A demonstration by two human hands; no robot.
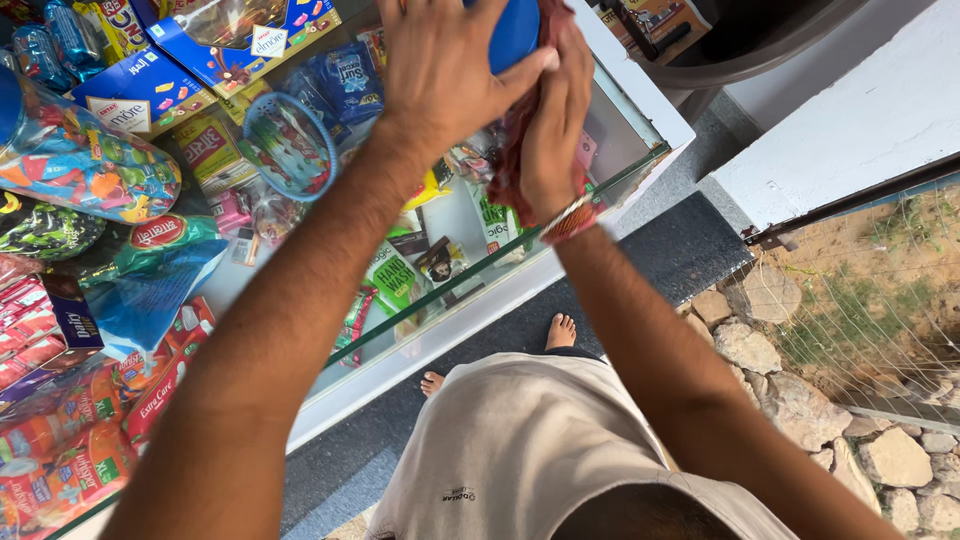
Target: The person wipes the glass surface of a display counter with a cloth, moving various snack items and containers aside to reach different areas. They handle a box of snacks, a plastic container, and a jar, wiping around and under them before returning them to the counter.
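Blue lid point(515, 30), red cloth point(525, 130); blue-rimmed jar point(290, 145), green packets point(395, 275)

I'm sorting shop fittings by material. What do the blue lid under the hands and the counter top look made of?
Blue lid: likely smooth plastic, with a uniform colour and soft sheen. Counter top: apparently clear glass, since goods show through and its edge looks greenish.

head cam | looks steeply down | close over glass counter point(560, 235)
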